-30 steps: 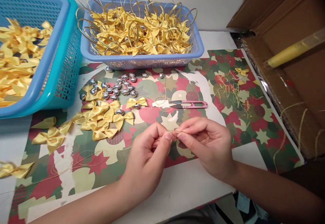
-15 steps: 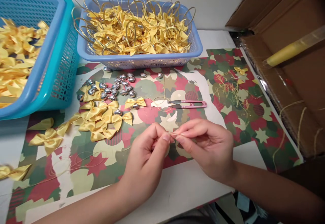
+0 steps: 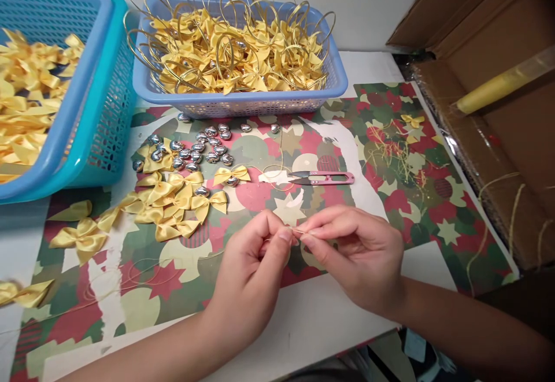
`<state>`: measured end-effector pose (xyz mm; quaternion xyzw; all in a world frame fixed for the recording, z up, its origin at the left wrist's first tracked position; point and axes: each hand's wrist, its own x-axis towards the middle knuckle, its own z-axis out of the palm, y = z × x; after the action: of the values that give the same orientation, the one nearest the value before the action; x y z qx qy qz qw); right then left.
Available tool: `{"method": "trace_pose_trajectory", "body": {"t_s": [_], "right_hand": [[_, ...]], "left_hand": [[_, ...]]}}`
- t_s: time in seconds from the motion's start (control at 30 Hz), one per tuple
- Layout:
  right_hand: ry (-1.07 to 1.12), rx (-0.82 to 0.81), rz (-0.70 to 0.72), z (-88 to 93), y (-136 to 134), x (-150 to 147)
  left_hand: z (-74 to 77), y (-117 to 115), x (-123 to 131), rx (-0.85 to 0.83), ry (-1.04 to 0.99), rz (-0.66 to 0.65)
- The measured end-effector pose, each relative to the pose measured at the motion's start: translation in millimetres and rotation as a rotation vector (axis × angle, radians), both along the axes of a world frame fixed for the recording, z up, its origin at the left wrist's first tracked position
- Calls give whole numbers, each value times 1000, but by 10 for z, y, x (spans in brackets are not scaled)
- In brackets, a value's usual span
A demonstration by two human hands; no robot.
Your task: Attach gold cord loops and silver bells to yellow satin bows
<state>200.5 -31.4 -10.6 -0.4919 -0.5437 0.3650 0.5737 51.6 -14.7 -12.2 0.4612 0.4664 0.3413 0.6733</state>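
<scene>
My left hand (image 3: 255, 269) and my right hand (image 3: 353, 255) meet above the patterned sheet, fingertips almost touching. Between them runs a thin yellow thread (image 3: 299, 231), pinched by thumb and finger on each side. The rest of that thread trails leftward from behind my left hand. Just beyond my fingers lie pink thread snips (image 3: 323, 178), blades pointing left. A yellow bow with a silver bell (image 3: 233, 180) rests left of the snips. Further left is a pile of yellow satin bows (image 3: 167, 206), with loose silver jingle bells (image 3: 212, 142) behind it.
A blue basket (image 3: 260, 100) full of bows and gold wire loops stands at the back. Stacked blue and teal baskets (image 3: 108, 93) holding bows are at left. Thread scraps (image 3: 396, 148) lie at right, beside a cardboard box (image 3: 468, 81) with a yellow roll (image 3: 489, 93).
My right hand has shifted very slightly right and down, still pinching the thread. My left hand keeps its pinch almost in place. The bows, bells and snips lie as before.
</scene>
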Motion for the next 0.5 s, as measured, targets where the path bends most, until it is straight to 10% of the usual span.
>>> {"method": "trace_pose_trajectory", "body": {"t_s": [0.5], "right_hand": [[-67, 95, -19, -14, 18, -9]], "left_hand": [[1, -10, -3, -7, -4, -5]]}}
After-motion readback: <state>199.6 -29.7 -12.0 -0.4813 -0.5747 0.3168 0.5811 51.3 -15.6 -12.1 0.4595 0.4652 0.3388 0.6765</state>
